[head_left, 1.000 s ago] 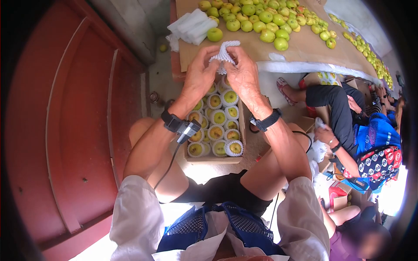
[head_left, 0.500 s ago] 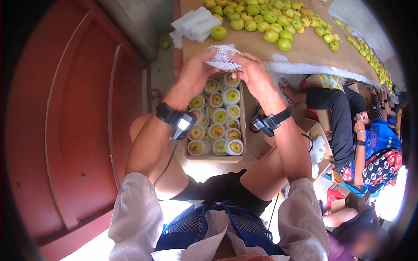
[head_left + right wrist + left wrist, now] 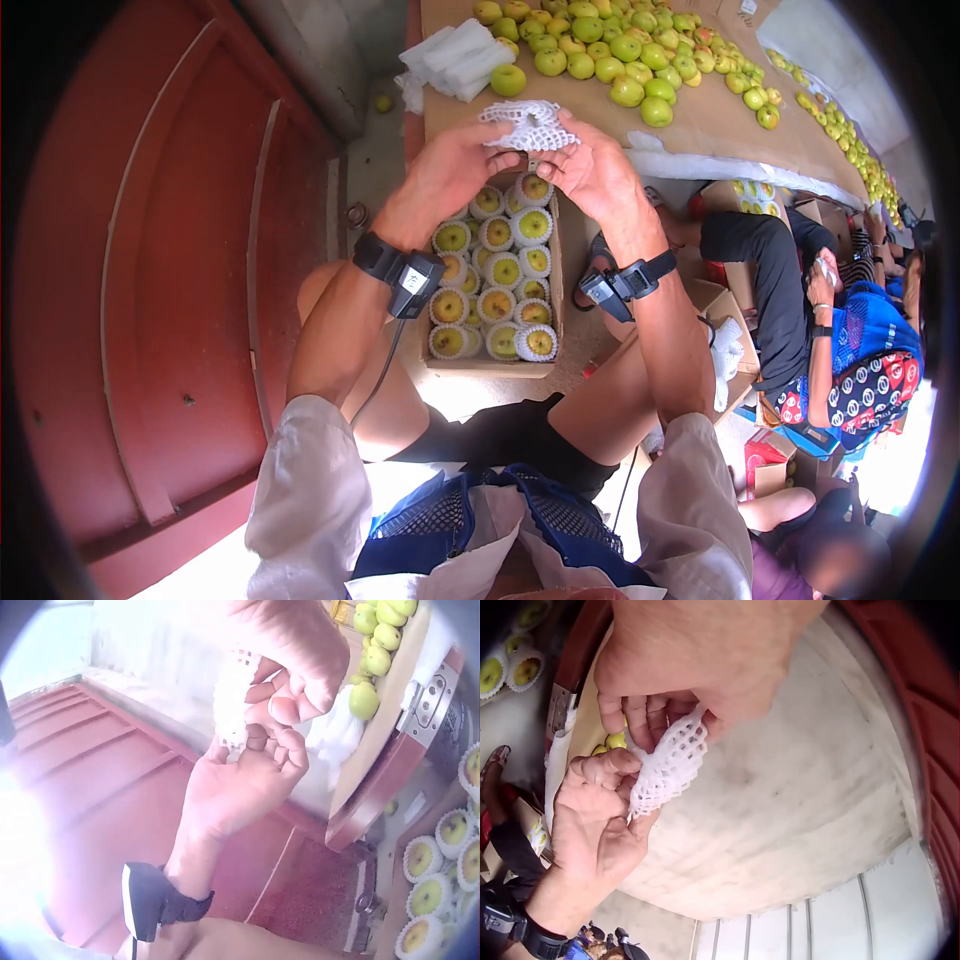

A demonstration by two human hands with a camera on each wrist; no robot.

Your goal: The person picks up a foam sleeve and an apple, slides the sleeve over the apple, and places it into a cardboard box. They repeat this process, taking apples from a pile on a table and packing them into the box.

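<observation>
A white foam net sleeve is stretched between both hands above the far end of an open box. The left hand pinches its left side with thumb and fingers, and the right hand pinches its right side. Seen from the left wrist, the net looks flattened, with curled fingers at both ends. Whether anything lies inside it I cannot tell. Below the hands, the box holds rows of green-yellow apples in white foam nets.
Many loose apples and a stack of white nets lie on the cardboard-covered table. A red door stands at the left. Another person in blue sits at the right near open cartons.
The net has gone from a bunched, twisted shape to a wider, spread one. Both hands have moved slightly apart and turned so their palms show more.
</observation>
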